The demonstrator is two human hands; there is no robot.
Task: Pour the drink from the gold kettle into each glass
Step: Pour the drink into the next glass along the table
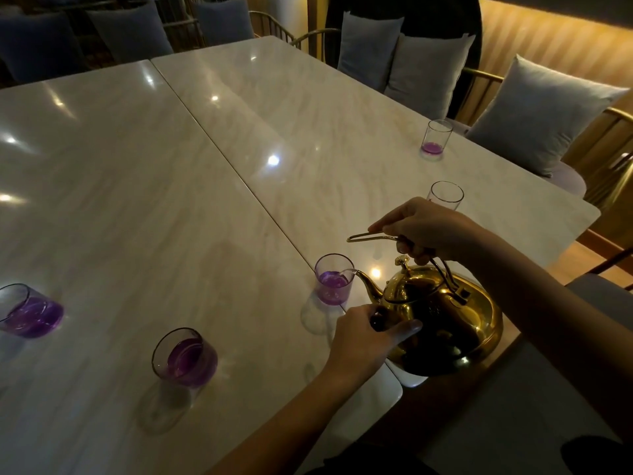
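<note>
The gold kettle (pixel 445 317) hangs tilted above the table's near right corner, spout at the rim of a purple-tinted glass (pixel 333 279) that holds some liquid; a thin stream runs into it. My right hand (pixel 428 231) grips the kettle's top handle. My left hand (pixel 370 334) steadies the kettle's front side, fingers against its body. Two filled purple glasses stand at the left: one (pixel 185 358) near me, another (pixel 30 311) at the frame's edge. Behind my right hand a clear glass (pixel 446 195) is partly hidden. Farther back stands a glass (pixel 435 140) with a little purple liquid.
Two pale marble tabletops (pixel 171 200) meet along a diagonal seam. Chairs with grey cushions (pixel 534 111) line the far and right sides. A wooden wall (pixel 555 39) glows at the right. A dark-clothed person (pixel 438 15) stands behind the far chairs.
</note>
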